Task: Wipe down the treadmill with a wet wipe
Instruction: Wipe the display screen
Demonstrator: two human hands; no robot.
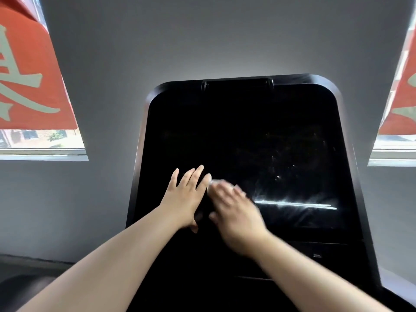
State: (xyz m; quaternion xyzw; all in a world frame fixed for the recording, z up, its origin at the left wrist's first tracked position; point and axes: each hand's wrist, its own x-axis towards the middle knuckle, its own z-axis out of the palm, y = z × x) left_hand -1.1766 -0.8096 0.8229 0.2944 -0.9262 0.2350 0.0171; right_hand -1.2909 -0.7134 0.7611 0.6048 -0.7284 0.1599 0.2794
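A person's two bare hands work on the black screen (243,136) of a treadmill console (351,221), which fills the centre and lower right of the frame. The left hand (186,194) lies flat on the glass at lower centre, fingers straight and spread, grasping nothing. Just beside it, to the right, the right hand (236,210) is blurred; its fingers press down on a small white wet wipe (213,183), of which only a pale edge shows beyond the fingertips, near the left hand's forefinger. Whether the right fingers are curled round the wipe or simply flat on it cannot be told through the blur. Both bare forearms rise from the bottom edge of the frame toward the middle.

To the right of the hands, a bright horizontal streak of reflected light (295,204) crosses the lower part of the screen, with faint specks and smears scattered above it. A narrow slot-like fitting (237,84) sits at the console's top edge. Behind the console stands a plain grey wall (202,41). At the upper left of the frame hangs a red banner (29,70) with pale lettering over a window (42,140), and a second red banner (403,95) shows at the right edge above another window sill (391,158)
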